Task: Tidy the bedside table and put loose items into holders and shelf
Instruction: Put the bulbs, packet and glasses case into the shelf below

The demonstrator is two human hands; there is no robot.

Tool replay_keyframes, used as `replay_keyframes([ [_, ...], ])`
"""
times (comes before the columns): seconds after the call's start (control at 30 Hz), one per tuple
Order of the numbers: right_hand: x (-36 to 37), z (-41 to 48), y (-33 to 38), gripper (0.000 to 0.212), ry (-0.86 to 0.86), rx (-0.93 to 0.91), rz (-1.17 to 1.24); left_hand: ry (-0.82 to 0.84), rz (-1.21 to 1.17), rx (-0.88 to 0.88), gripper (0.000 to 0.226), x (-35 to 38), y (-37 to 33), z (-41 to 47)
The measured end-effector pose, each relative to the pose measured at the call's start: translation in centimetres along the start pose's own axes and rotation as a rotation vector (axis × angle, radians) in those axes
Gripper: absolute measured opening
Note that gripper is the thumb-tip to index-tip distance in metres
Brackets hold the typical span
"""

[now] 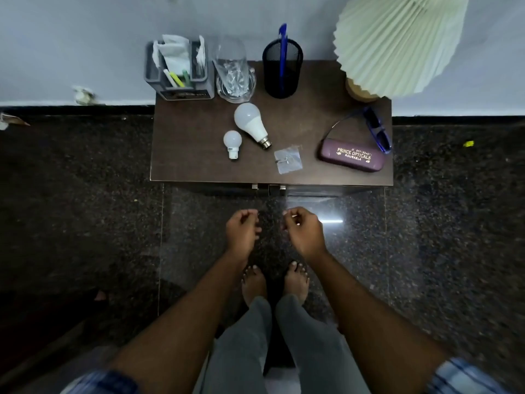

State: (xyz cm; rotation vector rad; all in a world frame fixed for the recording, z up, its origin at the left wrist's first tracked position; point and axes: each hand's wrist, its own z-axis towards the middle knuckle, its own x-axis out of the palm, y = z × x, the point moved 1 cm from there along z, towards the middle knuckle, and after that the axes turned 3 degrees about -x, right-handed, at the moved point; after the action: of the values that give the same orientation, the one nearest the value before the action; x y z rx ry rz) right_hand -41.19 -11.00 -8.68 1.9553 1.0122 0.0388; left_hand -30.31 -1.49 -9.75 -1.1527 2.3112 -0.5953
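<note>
A dark brown bedside table (187, 155) stands against the wall. On it lie a large white bulb (250, 122), a small white bulb (232, 143), a small clear plastic packet (288, 160), a maroon spectacle case (352, 155) and blue glasses (376, 129). At the back stand a grey desk organiser (177, 72) with papers and markers, a clear glass (234, 72) and a black mesh pen holder (281, 70) with a blue pen (283, 49). My left hand (241, 230) and my right hand (302, 230) hang in front of the table, fingers curled, holding nothing.
A pleated pale green lamp shade (397, 41) on a wooden base (359, 91) fills the table's back right corner. Metal drawer handles (268, 188) show at the table's front edge. Dark speckled floor surrounds the table; my bare feet (274, 282) stand before it.
</note>
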Motion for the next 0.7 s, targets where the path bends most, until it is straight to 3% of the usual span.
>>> replay_keyframes([
  [0.1, 1.3, 2.8, -0.9, 0.016, -0.037, 0.027, 0.026, -0.008, -0.041, 0.063, 0.014, 0.8, -0.5, 2.4],
  [0.23, 3.7, 6.2, -2.4, 0.035, -0.059, 0.008, 0.015, -0.044, -0.083, 0.113, 0.031, 2.1, -0.2, 5.7],
  [0.47, 5.3, 9.1, -5.7, 0.036, -0.085, -0.080, 0.079, -0.005, -0.112, 0.197, 0.027, 3.7, 2.5, 9.5],
  [0.57, 5.1, 9.9, -6.5, 0.030, -0.040, -0.099, 0.213, 0.018, -0.128, 0.263, 0.021, 4.1, 3.4, 10.9],
  [0.7, 4.4, 10.7, -5.5, 0.035, 0.054, -0.140, 0.299, 0.067, -0.132, 0.315, 0.030, 4.3, 2.6, 12.6],
])
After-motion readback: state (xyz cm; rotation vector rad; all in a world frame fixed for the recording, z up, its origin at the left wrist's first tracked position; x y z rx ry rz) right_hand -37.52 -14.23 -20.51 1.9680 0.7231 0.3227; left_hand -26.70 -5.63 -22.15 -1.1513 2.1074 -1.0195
